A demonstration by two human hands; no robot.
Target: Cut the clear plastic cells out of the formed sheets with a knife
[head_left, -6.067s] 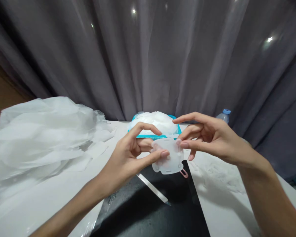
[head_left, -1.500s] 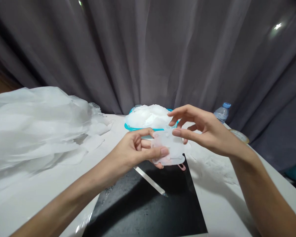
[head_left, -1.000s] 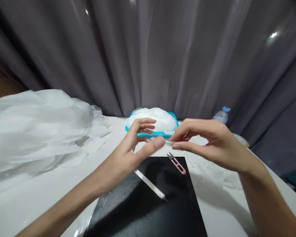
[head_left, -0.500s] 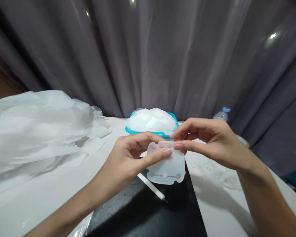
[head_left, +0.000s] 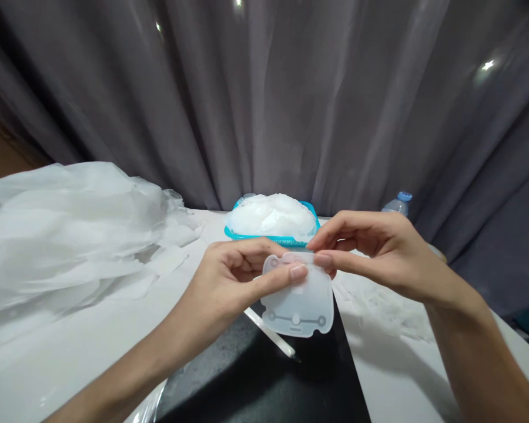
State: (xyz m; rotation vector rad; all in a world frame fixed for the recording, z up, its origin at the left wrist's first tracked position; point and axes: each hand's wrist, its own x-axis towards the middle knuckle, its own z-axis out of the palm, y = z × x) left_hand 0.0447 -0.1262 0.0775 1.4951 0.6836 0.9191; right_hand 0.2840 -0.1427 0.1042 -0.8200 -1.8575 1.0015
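Observation:
A translucent white plastic piece [head_left: 297, 302] with rounded corners, edge notches and a grey line joining small circles is held up in front of me. My left hand [head_left: 238, 282] pinches it, thumb lying flat on its near face and fingers behind. At the upper right edge, the thumb and fingertips of my right hand [head_left: 374, 252] close on the same piece. Below it, a white pen-like tool [head_left: 271, 333] with a thin dark tip lies on a black mat [head_left: 264, 382].
A turquoise basket [head_left: 297, 242] heaped with white pieces stands behind my hands. Translucent white sheets [head_left: 70, 235] pile up at left. Thin white scraps [head_left: 392, 311] lie at right, near a blue-capped bottle [head_left: 397, 204]. A grey curtain [head_left: 291, 106] hangs behind the table.
The lower edge of the plastic piece has tilted slightly down and towards me, so it looks a little larger. Both hands keep nearly the same hold.

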